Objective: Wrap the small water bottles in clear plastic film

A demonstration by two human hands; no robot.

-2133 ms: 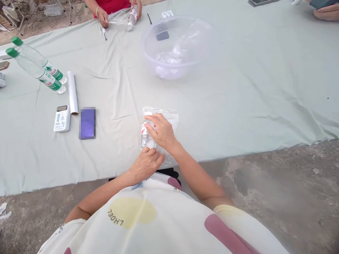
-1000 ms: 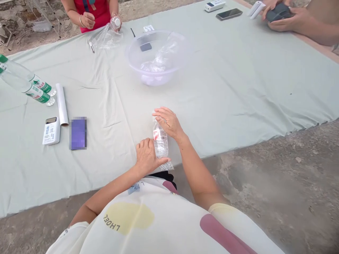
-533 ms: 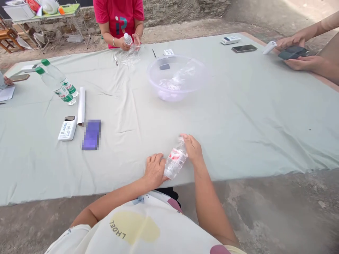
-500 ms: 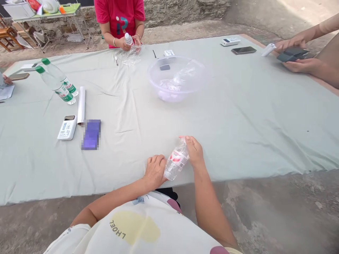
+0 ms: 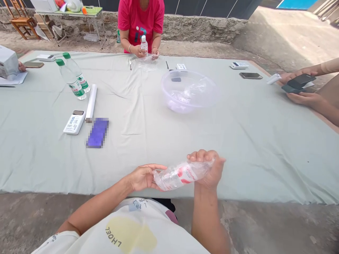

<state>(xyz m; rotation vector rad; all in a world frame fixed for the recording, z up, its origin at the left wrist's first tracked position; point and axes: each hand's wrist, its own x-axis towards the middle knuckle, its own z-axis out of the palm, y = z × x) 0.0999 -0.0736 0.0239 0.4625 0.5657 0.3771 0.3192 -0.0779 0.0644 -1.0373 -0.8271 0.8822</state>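
Note:
A small clear water bottle with a red label, wrapped in clear plastic film (image 5: 182, 174), is held sideways above the near edge of the grey-green cloth (image 5: 238, 141). My left hand (image 5: 143, 176) grips its base end, where the film bunches up. My right hand (image 5: 209, 169) is closed around its cap end, fingers curled over the top. The bottle is lifted off the cloth.
A clear plastic bowl (image 5: 189, 91) with film inside stands mid-table. Two green-capped bottles (image 5: 72, 76), a white roll (image 5: 91, 102), a white device (image 5: 74, 122) and a blurred purple item (image 5: 97, 132) lie left. A person in red (image 5: 140, 21) holds a bottle opposite; another person's hands (image 5: 304, 88) hold a dark object at right.
The bottle lay flat on the cloth with the film around it; now both hands have lifted it and turned it sideways. The view has tilted up, showing more of the table.

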